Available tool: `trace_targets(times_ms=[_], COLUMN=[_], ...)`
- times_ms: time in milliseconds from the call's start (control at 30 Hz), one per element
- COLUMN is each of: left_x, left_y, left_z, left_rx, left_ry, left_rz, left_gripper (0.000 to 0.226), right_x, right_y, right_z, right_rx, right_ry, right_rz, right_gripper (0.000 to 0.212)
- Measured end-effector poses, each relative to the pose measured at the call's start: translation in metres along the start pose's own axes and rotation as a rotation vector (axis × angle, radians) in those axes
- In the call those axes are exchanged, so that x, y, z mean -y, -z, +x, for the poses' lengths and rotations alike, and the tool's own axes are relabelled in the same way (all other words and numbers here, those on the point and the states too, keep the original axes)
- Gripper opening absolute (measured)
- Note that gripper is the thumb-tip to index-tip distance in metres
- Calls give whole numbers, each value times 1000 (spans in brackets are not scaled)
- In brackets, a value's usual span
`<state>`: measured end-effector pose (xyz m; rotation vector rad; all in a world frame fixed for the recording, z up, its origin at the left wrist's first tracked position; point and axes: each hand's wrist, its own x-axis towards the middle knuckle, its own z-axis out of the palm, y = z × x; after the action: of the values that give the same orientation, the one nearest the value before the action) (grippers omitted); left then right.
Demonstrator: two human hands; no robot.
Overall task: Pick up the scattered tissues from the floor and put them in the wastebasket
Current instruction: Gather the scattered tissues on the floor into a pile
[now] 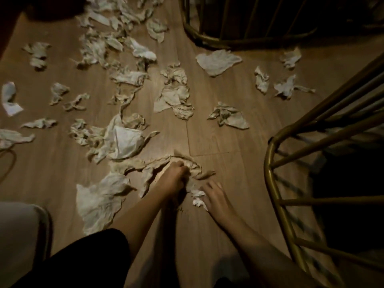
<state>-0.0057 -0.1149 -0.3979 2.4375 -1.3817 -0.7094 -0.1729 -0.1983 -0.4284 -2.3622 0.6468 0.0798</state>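
Head view, dim light. The left hand (174, 175) is reaching forward to the wooden floor (228, 142), its fingers (180, 164) clenching around a long crumpled tissue (145, 165) that is trailing away to the left of them. The right hand (216, 196) is lying just beside the left, its fingers (209, 185) spreading loosely over a small white wad of tissue (198, 197); they are touching the wad, but whether they are gripping it cannot be told because of blur. Directly ahead of the fingers of both hands, many more scattered tissues (174, 94) are lying across the floor, reaching to the far edge of the view. A large flat tissue (99, 200) is lying near the left forearm, to the left of and nearer than the fingers. Well to the right of the right fingers, a gold wire-framed stand (274, 183) is standing on the floor, and a 2nd gold wire frame (199, 34) is standing far ahead of the fingers. A wastebasket cannot be identified with certainty. A dark garment (87, 258) is covering the lower left foreground, and a pale object (18, 235) is sitting at the left edge.
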Motion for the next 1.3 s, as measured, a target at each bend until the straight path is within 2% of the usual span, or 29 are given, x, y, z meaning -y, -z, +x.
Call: trace_targets(times_ms=[100,200,300,367,467,533,567,633,700,800,900,967,1033,1167,1233,1300], left_x=[12,21,34,39,48,51,51,51,50,62,80,91,100,122,131,130], left_y=[23,48,61,64,50,32,22,7,5,21,50,62,61,26,10,-3], left_z=[25,45,54,50,29,10,-1,-20,-32,-37,-52,-71,-95,-135,-143,-146], left_rx=[-170,-308,-325,-282,-114,-3,-10,-141,-215,-283,-497,-578,-550,-316,-159,-143], left_ry=[13,8,18,15,-20,52,98,137,124,189,331,390,438,549,653,678], left_rz=[-69,-51,-39,0,174,305,309,203,108,-14,-137,-144,-132,50,67,33], left_gripper=[24,33,37,37,49,59,57,35,23,31,27,27,31,52,62,65], right_x=[-10,-20,-28,-36,-45,-45,-43,-36,-25,9,58,83,87,56,46,41], right_y=[26,63,98,114,118,109,104,92,84,83,78,62,35,-16,-29,-39], right_z=[51,103,148,176,202,202,197,185,175,165,138,106,72,34,21,11], right_rx=[-114,-264,-385,-342,-157,-140,-178,-251,-240,-183,-133,-29,84,196,195,137], right_ry=[-18,-75,-161,-170,-204,-225,-223,-209,-184,-150,-50,-5,21,163,165,215], right_rz=[-10,-56,-27,-123,-248,-210,-155,-24,18,115,271,379,383,-152,-221,-199], right_gripper=[15,14,16,15,17,16,14,20,24,14,8,16,32,52,59,56])
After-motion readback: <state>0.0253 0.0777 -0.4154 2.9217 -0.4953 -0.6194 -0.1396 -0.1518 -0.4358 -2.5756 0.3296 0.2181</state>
